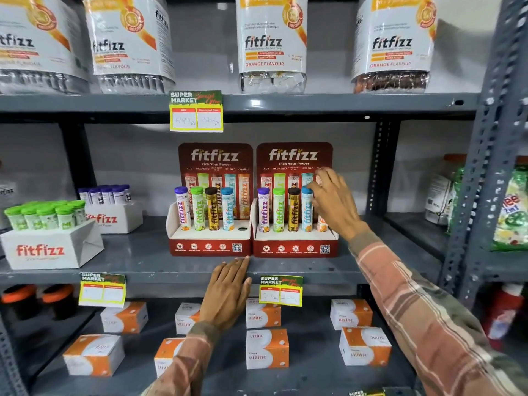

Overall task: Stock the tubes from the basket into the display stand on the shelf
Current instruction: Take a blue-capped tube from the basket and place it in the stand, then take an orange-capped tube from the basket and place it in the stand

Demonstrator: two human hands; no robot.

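Note:
Two red fitfizz display stands sit side by side on the middle shelf. The left stand point(210, 247) holds purple, green, brown and blue tubes, and its rightmost hole point(242, 229) is bare. The right stand point(295, 248) holds the same several tubes plus an orange tube point(322, 225) in its last slot. My right hand point(333, 205) wraps around that orange tube and hides most of it. My left hand point(228, 292) lies flat, fingers together, on the shelf's front edge below the left stand. No basket is in view.
White fitfizz boxes of green-capped point(45, 217) and purple-capped tubes point(107, 194) stand at the left of the shelf. Large fitfizz jars point(273, 44) fill the shelf above. Orange vizinc boxes point(267, 348) lie on the shelf below. A grey upright post point(483, 172) bounds the right.

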